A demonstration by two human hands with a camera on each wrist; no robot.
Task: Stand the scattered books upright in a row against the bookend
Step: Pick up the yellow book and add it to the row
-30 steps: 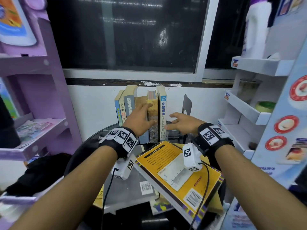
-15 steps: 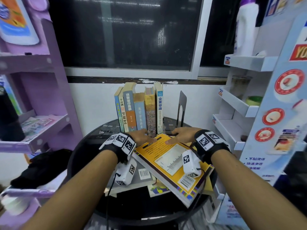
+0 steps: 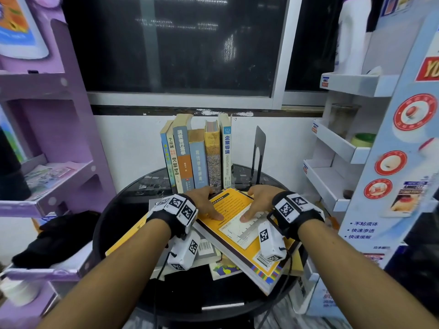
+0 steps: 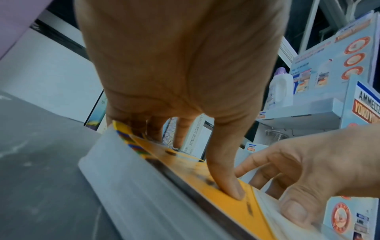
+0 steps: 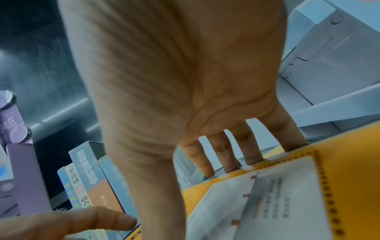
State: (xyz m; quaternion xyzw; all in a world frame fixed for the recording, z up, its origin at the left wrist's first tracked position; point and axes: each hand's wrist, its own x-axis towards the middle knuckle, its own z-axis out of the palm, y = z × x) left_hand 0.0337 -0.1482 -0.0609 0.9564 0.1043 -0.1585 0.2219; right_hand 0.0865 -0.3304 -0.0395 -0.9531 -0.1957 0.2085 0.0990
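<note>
Now both hands [image 3: 234, 203] on yellow book [image 3: 247, 241]

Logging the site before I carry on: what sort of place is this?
Probably a shop corner or staged retail space: cardboard product display racks with promotional stickers, a detergent bottle on top, and a small round black table under a dark window.

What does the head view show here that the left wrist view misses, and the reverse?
Only the head view shows the black bookend standing apart from the row of upright books, the round table, and other books lying under the yellow book. Only the left wrist view shows the left hand from below, its fingers curled over the yellow book's far edge and its thumb pressed on the cover. Both show the two hands on the yellow book, the right hand included, and the upright books behind.
</note>
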